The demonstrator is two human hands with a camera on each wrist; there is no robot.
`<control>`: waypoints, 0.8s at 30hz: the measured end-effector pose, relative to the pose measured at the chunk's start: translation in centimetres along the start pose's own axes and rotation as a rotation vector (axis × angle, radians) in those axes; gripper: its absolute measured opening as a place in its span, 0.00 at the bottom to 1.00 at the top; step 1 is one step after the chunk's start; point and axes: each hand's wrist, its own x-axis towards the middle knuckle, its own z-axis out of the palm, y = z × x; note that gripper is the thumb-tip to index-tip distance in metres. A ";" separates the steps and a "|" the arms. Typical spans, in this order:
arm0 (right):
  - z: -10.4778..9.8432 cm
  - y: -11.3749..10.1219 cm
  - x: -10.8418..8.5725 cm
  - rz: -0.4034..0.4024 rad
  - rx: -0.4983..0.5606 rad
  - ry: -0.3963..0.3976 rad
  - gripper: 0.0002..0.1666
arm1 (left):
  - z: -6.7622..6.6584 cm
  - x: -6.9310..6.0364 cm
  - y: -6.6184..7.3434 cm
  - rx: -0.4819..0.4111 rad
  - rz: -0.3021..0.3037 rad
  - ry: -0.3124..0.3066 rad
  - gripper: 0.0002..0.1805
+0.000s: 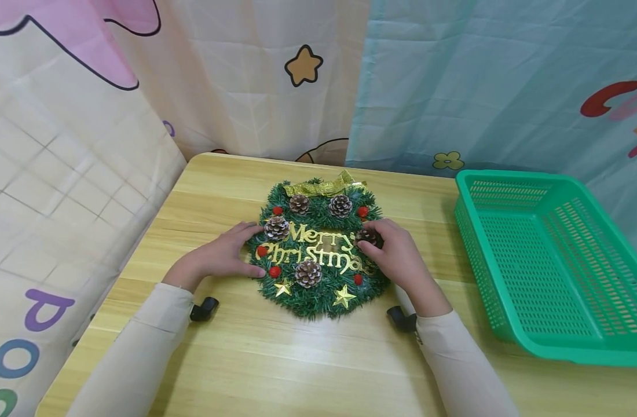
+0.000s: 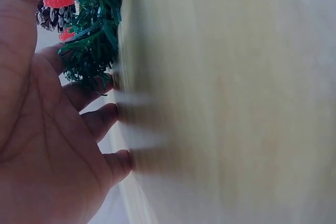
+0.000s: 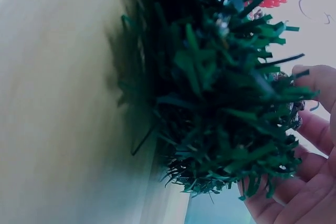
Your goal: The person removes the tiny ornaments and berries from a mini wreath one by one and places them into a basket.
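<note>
A green tinsel Christmas wreath [image 1: 313,304] lies flat on the wooden table. Gold "Merry Christmas" lettering [image 1: 331,259] spans its middle, and a gold ribbon [image 1: 321,187] crosses its top. Several pine cones, red berries and gold stars [image 1: 344,296] decorate it. My left hand [image 1: 226,255] rests at the wreath's left edge, thumb and fingers spread; in the left wrist view some fingertips touch the table. With thumb and fingers, my right hand [image 1: 398,255] pinches the pine cone [image 1: 367,236] on the wreath's right side. That cone is partly hidden by the hand.
A green plastic basket [image 1: 513,341] with slotted walls stands on the right of the table [image 1: 287,370]. Printed curtains [image 1: 235,75] hang behind the table and along its left side. Dark devices [image 1: 204,309] are worn at both wrists.
</note>
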 end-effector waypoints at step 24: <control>0.0 0.0 0.0 0.015 -0.018 0.006 0.21 | 0.0 0.0 0.1 -0.007 -0.008 0.001 0.61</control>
